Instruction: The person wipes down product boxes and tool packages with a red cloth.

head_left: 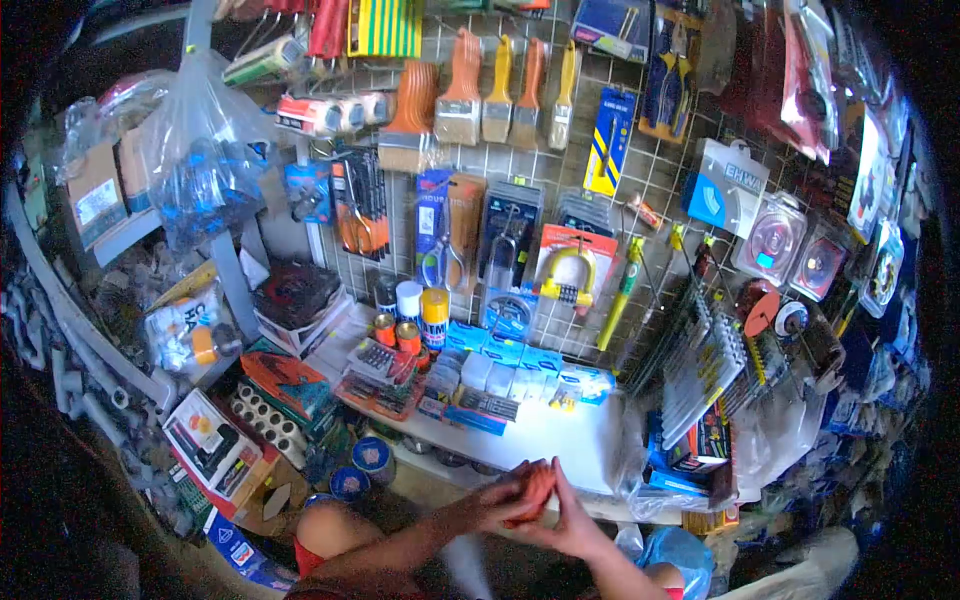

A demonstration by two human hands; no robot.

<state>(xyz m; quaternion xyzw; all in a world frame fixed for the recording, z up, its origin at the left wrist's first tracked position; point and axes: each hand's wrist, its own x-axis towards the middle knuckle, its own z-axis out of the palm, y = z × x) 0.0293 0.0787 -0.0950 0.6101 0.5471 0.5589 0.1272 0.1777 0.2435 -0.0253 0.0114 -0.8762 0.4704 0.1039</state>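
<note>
In the head view, a small orange-red object is held up between my hands in front of the counter's front edge. My left hand is closed around its left side. My right hand grips it from the right, with one finger raised along its edge. The fingers hide much of it, so its exact kind cannot be made out. Just beyond the hands lies the white counter top.
On the counter stand a yellow spray can, small orange-lidded tins and blue-white boxes. Paintbrushes and a yellow lock hang on the wire grid behind. Blue round containers sit low at left. Packaged blades lean at right.
</note>
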